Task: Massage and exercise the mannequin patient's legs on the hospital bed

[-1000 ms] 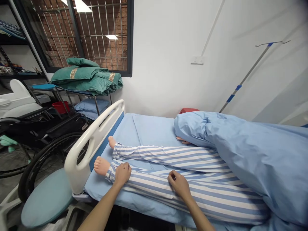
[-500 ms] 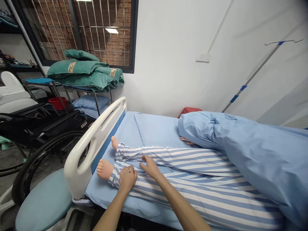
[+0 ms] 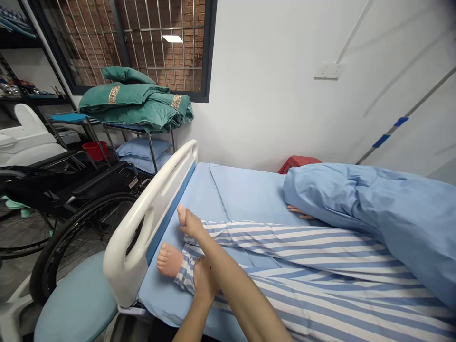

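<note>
A manikin lies on the bed in blue-and-white striped trousers (image 3: 285, 247). Its near bare foot (image 3: 170, 260) points at the white footboard (image 3: 149, 213). My left hand (image 3: 204, 281) rests closed on the near trouser cuff, just behind that foot, and is partly hidden by my right forearm. My right hand (image 3: 190, 223) reaches across to the far ankle and its fingers wrap round the far cuff and foot. A light blue quilt (image 3: 374, 213) covers the manikin's upper body, and one manikin hand (image 3: 299, 211) shows under its edge.
A wheelchair (image 3: 81, 199) stands left of the footboard, with a pale blue round stool (image 3: 74, 304) below it. Folded green quilts (image 3: 135, 104) lie on a metal rack under the barred window. A red stool (image 3: 297, 162) sits behind the bed, by the white wall.
My right hand has slid from the near thigh, along the legs, to the far ankle. My left hand has stayed on the near cuff. The view has drifted left.
</note>
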Demonstrator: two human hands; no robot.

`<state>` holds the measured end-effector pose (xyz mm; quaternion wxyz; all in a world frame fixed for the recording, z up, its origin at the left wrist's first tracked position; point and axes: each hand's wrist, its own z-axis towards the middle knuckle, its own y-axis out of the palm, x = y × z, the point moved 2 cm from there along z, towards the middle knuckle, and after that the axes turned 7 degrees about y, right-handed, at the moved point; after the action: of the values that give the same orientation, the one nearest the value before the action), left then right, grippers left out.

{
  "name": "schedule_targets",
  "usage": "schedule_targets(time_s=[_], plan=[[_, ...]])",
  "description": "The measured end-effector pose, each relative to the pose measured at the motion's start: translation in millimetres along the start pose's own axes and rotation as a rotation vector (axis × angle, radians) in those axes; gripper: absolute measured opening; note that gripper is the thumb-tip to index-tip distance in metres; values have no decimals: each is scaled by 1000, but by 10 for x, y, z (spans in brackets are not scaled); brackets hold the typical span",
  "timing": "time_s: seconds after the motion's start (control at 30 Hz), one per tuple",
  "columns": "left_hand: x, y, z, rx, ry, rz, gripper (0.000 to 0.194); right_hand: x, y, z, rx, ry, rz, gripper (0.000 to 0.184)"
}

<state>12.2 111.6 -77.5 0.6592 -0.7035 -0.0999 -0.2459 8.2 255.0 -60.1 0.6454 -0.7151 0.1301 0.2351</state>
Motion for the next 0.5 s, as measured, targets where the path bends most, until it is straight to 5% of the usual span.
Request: schedule_targets(time_s=[0.1, 0.4, 0.5], plan=[[-24, 34, 4, 34, 13, 13, 27, 198, 114, -53, -36, 101, -142, 51], [-24, 76, 26, 22, 98, 96, 23, 396, 125, -253, -4, 110, -368, 46], [-52, 119, -2, 149, 106, 64, 22, 455, 31, -374, 4, 97, -402, 36]])
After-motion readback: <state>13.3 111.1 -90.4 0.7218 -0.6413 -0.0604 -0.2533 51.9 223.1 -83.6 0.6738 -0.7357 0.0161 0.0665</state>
